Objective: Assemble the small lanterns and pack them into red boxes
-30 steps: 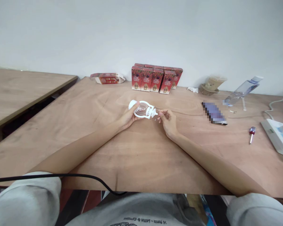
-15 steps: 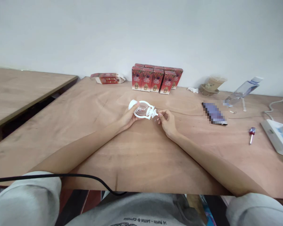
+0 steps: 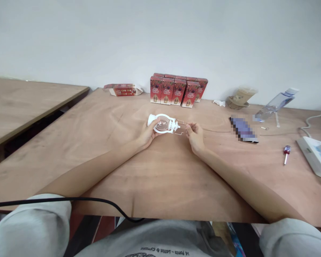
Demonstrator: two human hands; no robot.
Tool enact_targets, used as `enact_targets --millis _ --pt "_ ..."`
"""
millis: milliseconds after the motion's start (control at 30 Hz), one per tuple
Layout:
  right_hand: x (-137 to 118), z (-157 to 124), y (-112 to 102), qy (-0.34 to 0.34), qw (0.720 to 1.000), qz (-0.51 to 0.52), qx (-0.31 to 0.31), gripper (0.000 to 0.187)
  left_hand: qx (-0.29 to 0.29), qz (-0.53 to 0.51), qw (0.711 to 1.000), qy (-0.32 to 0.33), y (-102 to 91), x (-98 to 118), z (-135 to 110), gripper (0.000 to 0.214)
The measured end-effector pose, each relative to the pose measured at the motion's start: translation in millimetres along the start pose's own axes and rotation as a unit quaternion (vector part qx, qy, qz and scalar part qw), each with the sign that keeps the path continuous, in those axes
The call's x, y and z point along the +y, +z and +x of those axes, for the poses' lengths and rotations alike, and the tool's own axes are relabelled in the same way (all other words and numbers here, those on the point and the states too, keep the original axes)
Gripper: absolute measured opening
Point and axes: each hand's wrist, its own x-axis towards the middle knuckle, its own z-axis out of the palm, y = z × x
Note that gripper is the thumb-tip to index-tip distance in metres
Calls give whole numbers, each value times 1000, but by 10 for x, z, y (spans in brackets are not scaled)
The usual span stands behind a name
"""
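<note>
A small white lantern [image 3: 164, 124] with a clear globe lies on its side over the middle of the wooden table [image 3: 96, 150]. My left hand [image 3: 147, 135] is closed around its base end. A thin wire handle [image 3: 181, 127] sticks out from the lantern's top to the right. My right hand [image 3: 195, 137] pinches the far end of that wire between thumb and fingers.
Several red boxes [image 3: 178, 90] stand in a row by the wall, with one opened box [image 3: 123, 89] lying to their left. To the right are a phone [image 3: 243, 129], a plastic cup [image 3: 240, 97], a tipped water bottle [image 3: 275, 103], a small red screwdriver [image 3: 285, 153] and a white device [image 3: 314, 155]. A black cable [image 3: 96, 201] crosses the near edge.
My right hand has drawn away to the right, and the wire handle now shows stretched out between it and the lantern. The left hand and lantern shifted slightly.
</note>
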Motion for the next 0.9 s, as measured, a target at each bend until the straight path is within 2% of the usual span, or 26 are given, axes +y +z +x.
enact_targets --millis 67,133,167,200,267,300,333,367,433,500,533,600,700,800,900 --pt "-71 -10 -27 -44 999 -18 12 18 9 -1 1000 12 14 -10 -11 24" --pt "-182 -73 -61 -131 989 -67 -22 19 3 -3 1000 19 17 -17 -13 25" --pt "-244 -123 -77 -183 975 -104 -71 19 -3 -5 1000 19 15 -19 -11 25" --pt "-305 -181 -88 -230 952 -143 -146 19 -8 -6 1000 19 13 -19 -8 25" --pt "-396 -307 -92 -295 878 -197 -323 20 -13 -6 1000 13 5 -18 3 23" --pt "-418 -365 -84 -312 843 -212 -384 22 -12 -6 1000 5 1 -18 10 23" --pt "-421 -416 -70 -329 821 -221 -410 24 -13 -5 1000 -3 -4 -20 19 23" --pt "-405 -453 -52 -346 821 -227 -393 26 -17 -2 1000 -12 -10 -25 28 26" --pt "-327 -479 -13 -367 861 -228 -268 34 -27 12 999 -19 -27 -49 49 33" --pt "-218 -437 23 -333 912 -194 -140 54 -42 46 998 -10 -51 -92 64 38" --pt "-163 -397 39 -292 936 -159 -116 64 -48 73 996 0 -63 -117 65 40" --pt "-75 -304 64 -184 970 -67 -141 71 -68 149 986 23 -79 -160 47 44" --pt "-23 -208 85 -57 974 50 -213 59 -137 258 954 69 -64 -176 -28 46" --pt "-48 -193 90 -27 976 89 -197 47 -230 309 915 118 -29 -138 -90 49" --pt "-79 -163 85 -44 986 83 -135 42 -256 400 865 163 -80 -95 -7 50"
